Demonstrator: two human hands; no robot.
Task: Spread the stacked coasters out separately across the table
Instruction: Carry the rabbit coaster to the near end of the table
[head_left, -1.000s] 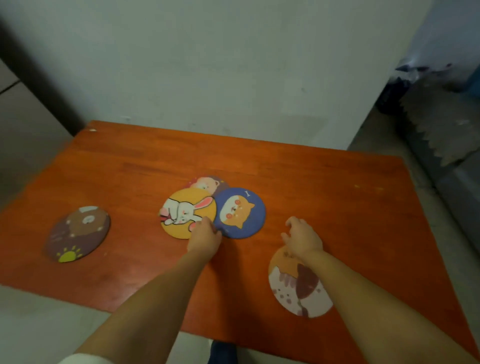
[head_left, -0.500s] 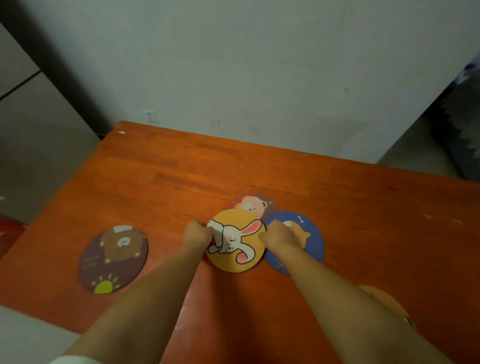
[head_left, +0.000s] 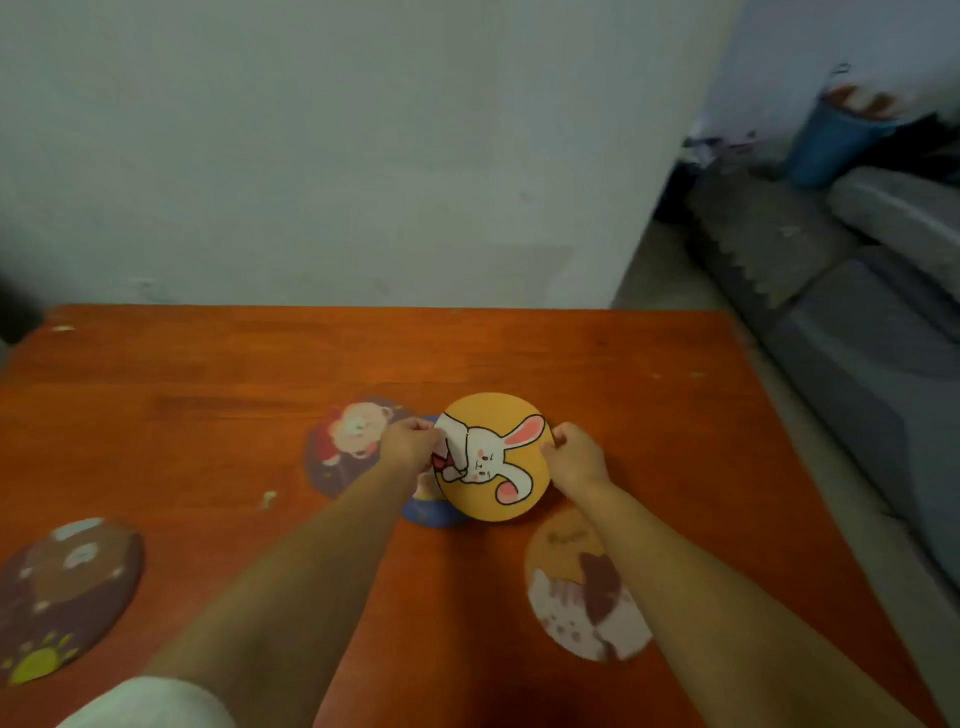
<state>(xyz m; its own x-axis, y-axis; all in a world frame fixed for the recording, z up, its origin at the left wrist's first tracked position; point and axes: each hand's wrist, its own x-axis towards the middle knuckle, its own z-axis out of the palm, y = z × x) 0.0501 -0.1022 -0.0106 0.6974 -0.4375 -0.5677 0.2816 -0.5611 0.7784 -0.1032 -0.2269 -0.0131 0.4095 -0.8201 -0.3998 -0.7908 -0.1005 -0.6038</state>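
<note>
The yellow rabbit coaster (head_left: 493, 457) is tilted up off the orange table (head_left: 208, 395), held by both hands. My left hand (head_left: 410, 444) pinches its left rim and my right hand (head_left: 576, 457) pinches its right rim. Beneath it lies the blue coaster (head_left: 428, 512), mostly hidden. A purple bear coaster (head_left: 348, 441) lies flat just to the left. A brown bear coaster (head_left: 62, 592) rests at the near left. A cat coaster (head_left: 576, 587) lies near right, partly under my right forearm.
A white wall stands right behind the table's far edge. To the right of the table the floor drops away, with grey cushions (head_left: 857, 291) and a blue bucket (head_left: 836, 140) beyond. A small pale chip (head_left: 268, 499) marks the table surface.
Both hands took hold of the rabbit coaster and lifted it off the pile, shifting it right over the blue coaster. The purple bear coaster is now fully uncovered. The camera swung right.
</note>
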